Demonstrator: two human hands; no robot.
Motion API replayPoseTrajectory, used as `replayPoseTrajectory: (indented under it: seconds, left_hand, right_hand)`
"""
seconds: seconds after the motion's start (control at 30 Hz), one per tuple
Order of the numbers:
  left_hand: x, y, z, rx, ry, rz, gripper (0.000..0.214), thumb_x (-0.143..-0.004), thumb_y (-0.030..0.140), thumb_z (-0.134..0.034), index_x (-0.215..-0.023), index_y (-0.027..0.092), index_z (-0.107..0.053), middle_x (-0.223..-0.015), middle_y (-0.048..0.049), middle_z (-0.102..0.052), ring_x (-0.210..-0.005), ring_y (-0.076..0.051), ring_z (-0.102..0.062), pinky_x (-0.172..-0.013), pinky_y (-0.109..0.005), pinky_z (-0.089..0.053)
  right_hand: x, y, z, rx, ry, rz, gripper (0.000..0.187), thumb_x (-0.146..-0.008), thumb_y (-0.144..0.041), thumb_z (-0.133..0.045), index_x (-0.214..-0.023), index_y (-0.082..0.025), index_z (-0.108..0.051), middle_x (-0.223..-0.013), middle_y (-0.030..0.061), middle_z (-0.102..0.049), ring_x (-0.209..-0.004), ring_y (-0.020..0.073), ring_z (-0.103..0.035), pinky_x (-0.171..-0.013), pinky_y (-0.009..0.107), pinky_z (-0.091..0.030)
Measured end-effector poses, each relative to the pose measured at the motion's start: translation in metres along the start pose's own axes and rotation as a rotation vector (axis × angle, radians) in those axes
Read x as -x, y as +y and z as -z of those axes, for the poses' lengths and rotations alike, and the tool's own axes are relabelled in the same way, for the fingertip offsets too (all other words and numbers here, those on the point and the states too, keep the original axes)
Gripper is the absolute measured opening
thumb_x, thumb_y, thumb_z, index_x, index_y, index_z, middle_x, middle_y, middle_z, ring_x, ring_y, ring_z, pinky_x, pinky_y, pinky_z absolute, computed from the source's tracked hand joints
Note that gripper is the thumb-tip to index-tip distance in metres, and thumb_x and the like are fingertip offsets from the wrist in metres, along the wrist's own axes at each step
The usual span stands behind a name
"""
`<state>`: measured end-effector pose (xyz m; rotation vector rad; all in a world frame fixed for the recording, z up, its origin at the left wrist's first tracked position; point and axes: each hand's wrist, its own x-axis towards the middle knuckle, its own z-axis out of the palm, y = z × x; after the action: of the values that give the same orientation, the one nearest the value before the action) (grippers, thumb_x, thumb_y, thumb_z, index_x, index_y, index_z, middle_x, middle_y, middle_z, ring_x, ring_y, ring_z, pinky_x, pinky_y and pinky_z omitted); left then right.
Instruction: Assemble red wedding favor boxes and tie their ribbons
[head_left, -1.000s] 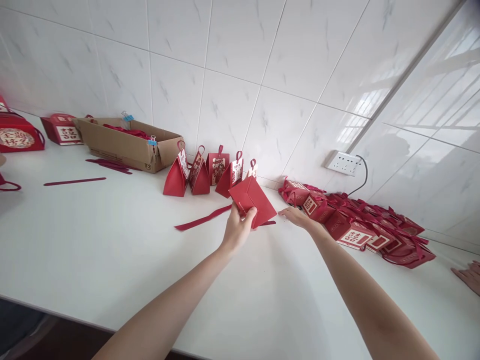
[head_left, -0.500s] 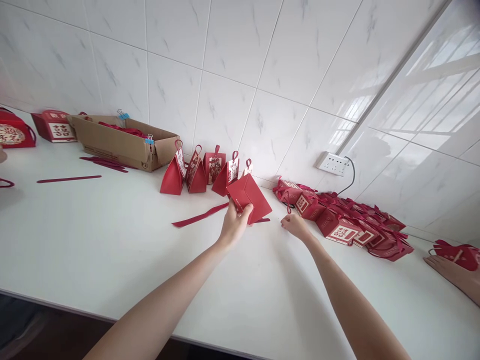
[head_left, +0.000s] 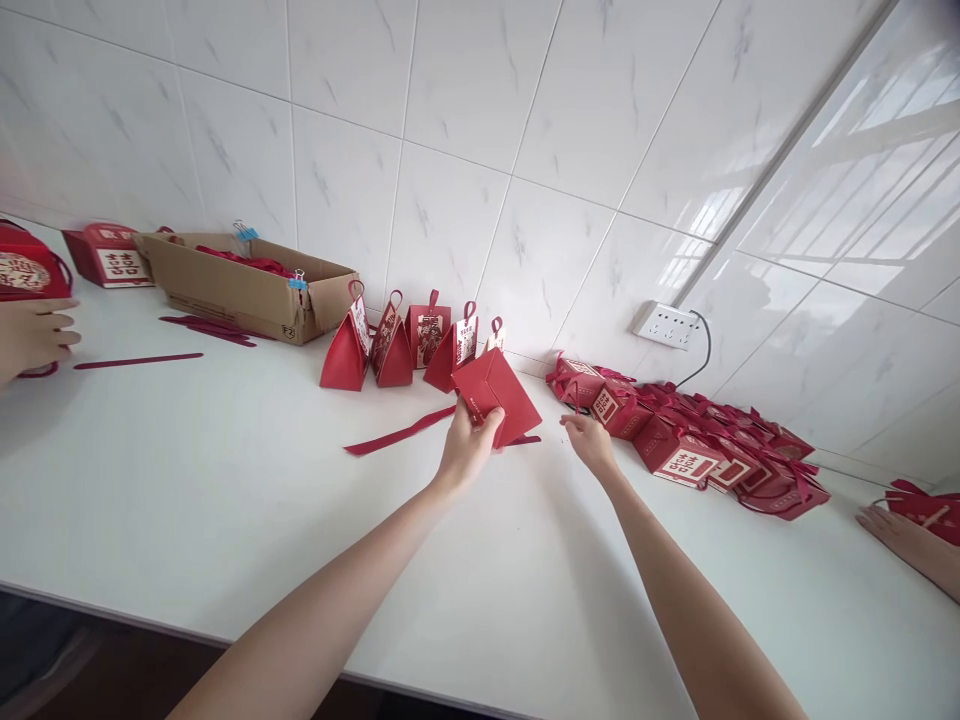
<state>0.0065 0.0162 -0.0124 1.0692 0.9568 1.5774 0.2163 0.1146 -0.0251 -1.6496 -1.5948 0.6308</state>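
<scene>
My left hand [head_left: 471,440] grips a red paper gift box [head_left: 499,398], tilted above the table, its thumb on the near face. To the right, my right hand [head_left: 591,440] is closed in a pinch, with a small dark red ribbon loop [head_left: 577,393] rising from its fingertips. Beneath and left of the held box, a flat red ribbon [head_left: 401,430] lies on the table. Several triangular red gift boxes with loop handles, one of them a red box [head_left: 347,350], stand upright just behind my left hand.
Many red boxes with bows [head_left: 679,445] are heaped at the right by a power strip [head_left: 664,325]. A cardboard box [head_left: 225,290] with ribbons stands back left. Loose ribbon strips [head_left: 139,361] lie before it. Other people's hands, a left one [head_left: 34,335] and a right one [head_left: 904,545], are at both sides.
My right hand has shifted up slightly, and the ribbon loop now appears narrower. My left hand and box barely moved. Another person's hand has come in at the left edge.
</scene>
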Motion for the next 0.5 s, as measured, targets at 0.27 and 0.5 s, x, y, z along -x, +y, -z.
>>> replayPoseTrajectory:
  seconds: [0.27, 0.5]
  left_hand:
    - [0.01, -0.003, -0.005, -0.064, -0.123, -0.165, 0.036, -0.069, 0.028, -0.065, -0.101, 0.02, -0.05, -0.091, -0.0042, -0.064, -0.086, -0.019, -0.063, -0.077, -0.032, -0.052]
    - [0.008, -0.004, -0.001, -0.148, -0.511, -0.122, 0.035, -0.067, 0.021, -0.067, -0.101, 0.019, -0.062, -0.104, -0.0082, -0.068, -0.102, -0.024, -0.062, -0.091, -0.038, -0.048]
  right_hand:
    - [0.076, -0.04, -0.029, -0.648, -0.456, -0.244, 0.065, -0.081, -0.072, -0.025, -0.104, -0.02, -0.057, -0.096, 0.014, -0.066, -0.081, 0.0253, -0.069, -0.067, 0.04, -0.057]
    - [0.092, -0.033, -0.01, -0.967, -0.501, -0.103, 0.038, -0.086, -0.051, -0.043, -0.107, -0.023, -0.059, -0.105, 0.0077, -0.067, -0.089, 0.0238, -0.065, -0.07, 0.037, -0.058]
